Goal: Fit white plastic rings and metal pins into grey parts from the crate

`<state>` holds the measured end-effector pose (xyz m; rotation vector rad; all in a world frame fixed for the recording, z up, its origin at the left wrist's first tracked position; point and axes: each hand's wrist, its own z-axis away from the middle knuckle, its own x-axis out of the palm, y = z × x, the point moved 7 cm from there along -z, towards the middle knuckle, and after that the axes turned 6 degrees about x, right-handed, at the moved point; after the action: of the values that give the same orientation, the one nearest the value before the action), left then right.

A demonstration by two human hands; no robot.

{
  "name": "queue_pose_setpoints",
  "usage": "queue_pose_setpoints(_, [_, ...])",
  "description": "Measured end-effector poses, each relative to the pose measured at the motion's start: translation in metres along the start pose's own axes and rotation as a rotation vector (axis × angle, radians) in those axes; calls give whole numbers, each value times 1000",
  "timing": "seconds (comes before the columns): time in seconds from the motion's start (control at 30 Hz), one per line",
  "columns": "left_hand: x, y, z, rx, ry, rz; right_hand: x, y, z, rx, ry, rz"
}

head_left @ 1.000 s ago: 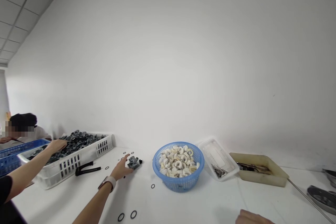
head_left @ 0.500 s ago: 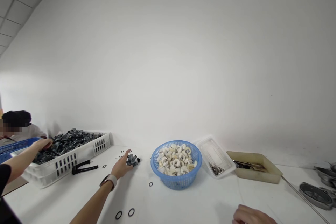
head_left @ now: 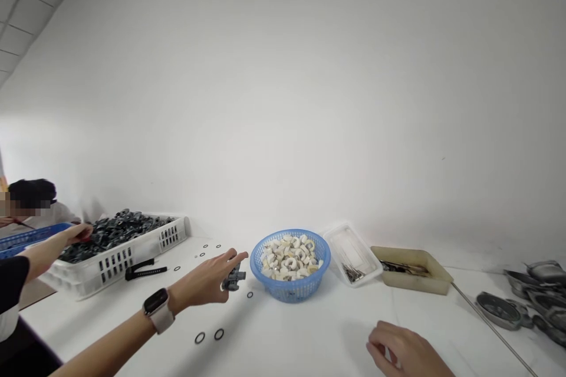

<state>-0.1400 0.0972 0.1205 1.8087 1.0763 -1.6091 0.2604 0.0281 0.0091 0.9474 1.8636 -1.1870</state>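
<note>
My left hand (head_left: pixel 210 278), with a smartwatch (head_left: pixel 156 301) on its wrist, is closed around a small dark grey moulded part (head_left: pixel 233 278) above the table. The part sticks out past my fingertips, left of a blue round basket (head_left: pixel 289 293) full of white curved pieces (head_left: pixel 289 258). Near the lower right edge of the view, my right hand (head_left: pixel 404 352) rests low over the table with its fingers curled in. A small gap shows between thumb and fingers, and I see nothing held there.
Black rings (head_left: pixel 219 334) lie about the white table. At left, a co-worker's hand (head_left: pixel 79 234) reaches into a white crate (head_left: pixel 119 265) of dark parts, with a black strap-like tool (head_left: pixel 145 271) beside it. Rightward are a clear tray (head_left: pixel 349 247), beige bin (head_left: pixel 415 283), rod (head_left: pixel 486 321) and grey housings (head_left: pixel 499 311).
My left hand has lifted the dark grey part off the table and brought it right and nearer to me. My right hand has come further into view. The view has shifted slightly.
</note>
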Motion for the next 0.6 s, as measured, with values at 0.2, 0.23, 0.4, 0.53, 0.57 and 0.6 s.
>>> queue_pose_setpoints(0.2, [-43, 104, 4, 233, -101, -190, -9, -5, 5, 0, 6, -50])
queue_pose_setpoints(0.23, [-42, 122, 3, 292, -129, -231, -9, -5, 5, 1, 3, -45])
queue_pose_setpoints(0.4, [-10, 197, -5, 637, -186, -522, -13, -9, 6, -17, 4, -30])
queue_pose_setpoints(0.53, [13, 242, -12, 882, -76, -621, -18, -11, 6, -33, 15, -33])
queue_pose_setpoints(0.57, [16, 251, -14, 926, -33, -620, -19, -11, 5, -36, 20, -33])
queue_pose_setpoints(0.6, [19, 259, -16, 960, 11, -611, -20, -11, 5, -39, 24, -31])
